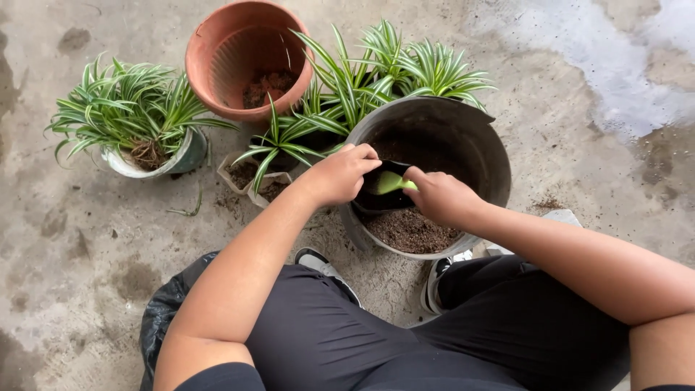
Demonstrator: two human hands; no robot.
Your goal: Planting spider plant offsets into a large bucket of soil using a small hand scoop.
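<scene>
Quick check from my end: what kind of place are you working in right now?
Likely an outdoor patio or yard floor used for potting. Bare stained concrete floor with spilled soil, a terracotta pot, potted spider plants, and a grey tub of soil where the left hand and right hand work a green scoop.

1. Terracotta pot (246, 58), top centre: tilted, a little soil inside.
2. Striped-leaf plant (127, 108) in pale pot (184, 156), far left, on concrete floor (72, 239).
3. More striped plants (376, 72) behind, two in small soil-filled bags (250, 177).
4. Wet patch (622, 65), top right.
5. Soil crumbs (546, 205) scattered.
</scene>
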